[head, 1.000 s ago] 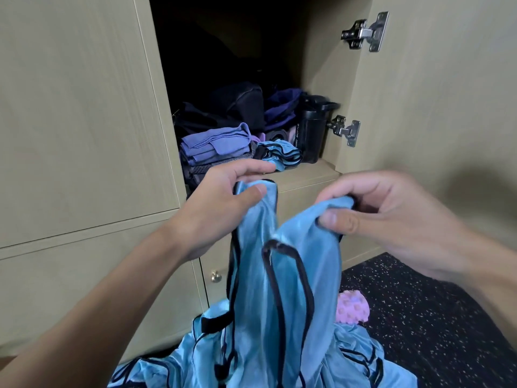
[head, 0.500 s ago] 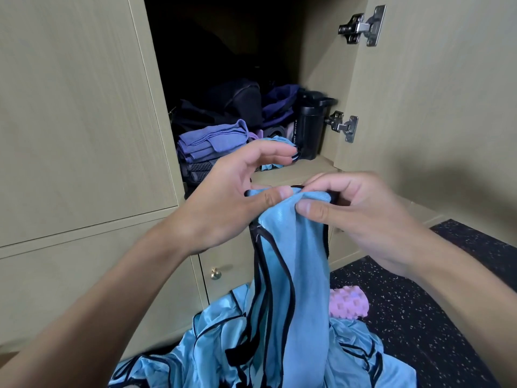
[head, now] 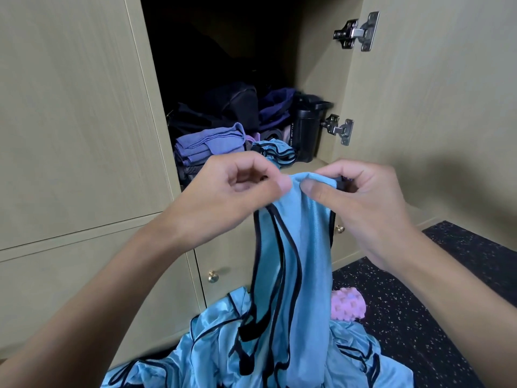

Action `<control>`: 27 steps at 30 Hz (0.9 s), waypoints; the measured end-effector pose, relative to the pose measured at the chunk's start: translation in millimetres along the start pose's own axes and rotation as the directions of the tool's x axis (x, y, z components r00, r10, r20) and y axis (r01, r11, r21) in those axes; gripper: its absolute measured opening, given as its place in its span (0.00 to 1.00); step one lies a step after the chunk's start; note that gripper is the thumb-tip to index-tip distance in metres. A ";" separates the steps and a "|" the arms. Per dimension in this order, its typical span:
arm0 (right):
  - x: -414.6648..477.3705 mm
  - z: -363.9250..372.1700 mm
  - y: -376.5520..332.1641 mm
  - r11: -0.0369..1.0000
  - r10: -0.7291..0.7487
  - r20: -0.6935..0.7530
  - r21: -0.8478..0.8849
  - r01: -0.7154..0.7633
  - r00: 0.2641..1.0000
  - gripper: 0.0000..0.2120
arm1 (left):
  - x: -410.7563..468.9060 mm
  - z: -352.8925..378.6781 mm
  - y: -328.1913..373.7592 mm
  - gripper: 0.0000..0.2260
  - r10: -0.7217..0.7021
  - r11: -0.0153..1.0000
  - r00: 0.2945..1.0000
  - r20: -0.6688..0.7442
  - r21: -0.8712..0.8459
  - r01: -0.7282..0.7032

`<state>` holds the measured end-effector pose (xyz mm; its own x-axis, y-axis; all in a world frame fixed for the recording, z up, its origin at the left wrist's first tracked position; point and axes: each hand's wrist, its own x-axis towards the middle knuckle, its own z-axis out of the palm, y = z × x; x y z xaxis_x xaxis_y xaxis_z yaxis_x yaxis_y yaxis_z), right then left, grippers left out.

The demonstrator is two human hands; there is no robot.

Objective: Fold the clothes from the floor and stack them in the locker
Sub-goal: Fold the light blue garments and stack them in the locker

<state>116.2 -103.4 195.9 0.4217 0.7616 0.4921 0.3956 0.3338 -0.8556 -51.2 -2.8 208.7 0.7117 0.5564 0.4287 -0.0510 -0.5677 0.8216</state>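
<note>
Bib point(head: 305, 247) higher — silky blue (black-piped)

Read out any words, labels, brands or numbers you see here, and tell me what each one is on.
"ORT BOTTLE": small white lettering running vertically up the black bottle; the start of the first word is cut off from view.
No other text, numbers or signs are visible.

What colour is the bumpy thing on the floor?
The bumpy thing is pink, clearest in the head view.
</note>
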 end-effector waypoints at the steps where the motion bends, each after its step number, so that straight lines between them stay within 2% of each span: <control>1: 0.8 -0.5 -1.1 1.000 -0.004 -0.009 -0.011 0.004 1.000 0.05 | -0.1 1.7 1.7 0.10 -0.011 1.000 1.000 0.015 0.016 0.011; 3: 2.5 -1.5 -3.6 1.000 -0.013 -0.019 -0.023 0.012 1.000 0.04 | 0.8 6.1 2.2 0.13 -0.023 0.999 1.000 0.002 0.049 0.023; 8: 7.2 -4.9 -7.3 0.999 -0.033 -0.016 -0.024 0.033 0.999 0.05 | 4.9 6.4 5.5 0.09 -0.019 0.999 0.986 -0.167 0.039 0.026; 11: 8.9 -8.8 -7.2 0.998 -0.045 -0.030 -0.053 0.044 0.999 0.05 | 7.6 2.2 6.2 0.10 -0.043 0.995 0.972 -0.233 -0.097 0.021; 14: 9.6 -11.2 -7.3 0.997 -0.050 -0.060 -0.068 0.046 0.997 0.08 | 9.2 1.8 6.4 0.12 -0.073 0.961 0.972 -0.222 -0.277 0.009; 17: 8.8 -9.9 -7.7 0.999 -0.050 -0.070 -0.003 0.049 0.996 0.14 | 9.1 1.6 9.5 0.13 -0.081 0.925 0.974 -0.210 -0.380 -0.005; 19: 9.3 -10.7 -6.5 0.998 0.011 -0.061 0.058 -0.008 0.998 0.20 | 8.7 1.6 11.0 0.13 -0.077 0.913 0.974 -0.215 -0.407 -0.017; 21: 8.3 -12.2 -7.1 0.983 0.109 0.031 0.144 -0.112 0.994 0.23 | 8.3 2.0 11.7 0.13 -0.079 0.914 0.972 -0.223 -0.406 -0.019; 23: 6.7 -11.6 -7.0 0.972 0.146 0.126 0.167 -0.166 0.981 0.16 | 8.3 2.5 11.2 0.13 -0.086 0.911 0.964 -0.251 -0.413 -0.026; 25: 5.6 -9.0 -7.4 0.979 0.128 0.113 0.148 -0.144 0.985 0.10 | 7.4 3.9 9.5 0.14 -0.114 0.902 0.959 -0.261 -0.432 -0.011; 27: 6.0 -6.7 -7.5 0.984 0.098 0.063 0.142 -0.106 0.993 0.07 | 4.8 9.7 5.7 0.22 -0.176 0.905 0.964 -0.199 -0.417 0.079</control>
<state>121.2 -105.0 206.3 0.4062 0.8239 0.3952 0.2290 0.3269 -0.9169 -41.3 -9.3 211.7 0.5555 0.7570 0.3440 -0.2825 -0.2172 0.9343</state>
